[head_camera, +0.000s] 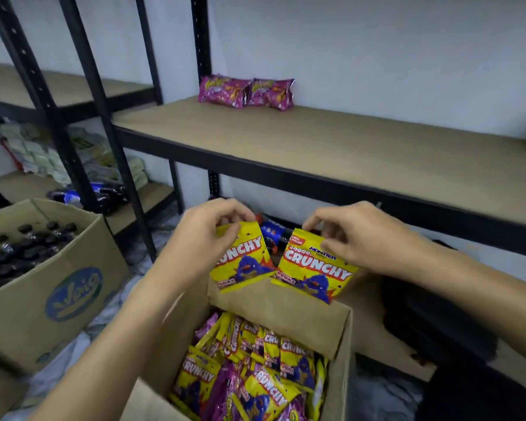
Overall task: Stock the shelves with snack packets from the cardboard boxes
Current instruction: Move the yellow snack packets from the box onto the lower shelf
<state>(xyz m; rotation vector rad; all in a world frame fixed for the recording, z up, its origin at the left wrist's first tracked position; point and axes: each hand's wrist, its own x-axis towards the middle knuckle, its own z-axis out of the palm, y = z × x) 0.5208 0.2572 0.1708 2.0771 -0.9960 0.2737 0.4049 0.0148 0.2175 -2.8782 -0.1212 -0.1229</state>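
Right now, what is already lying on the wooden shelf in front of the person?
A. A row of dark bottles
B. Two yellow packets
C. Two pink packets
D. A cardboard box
C: two pink packets lie side by side at the back of the shelf, against the wall; the yellow packets are in the hands.

Two hands, the left hand (207,235) and the right hand (356,238), each hold one yellow packet: the left yellow packet (243,262) and the right yellow packet (313,268). Two pink packets (246,92) lie on the shelf (346,147). Two cardboard boxes stand below: the snack box (274,302), too full to count, and the bottle box (43,287).
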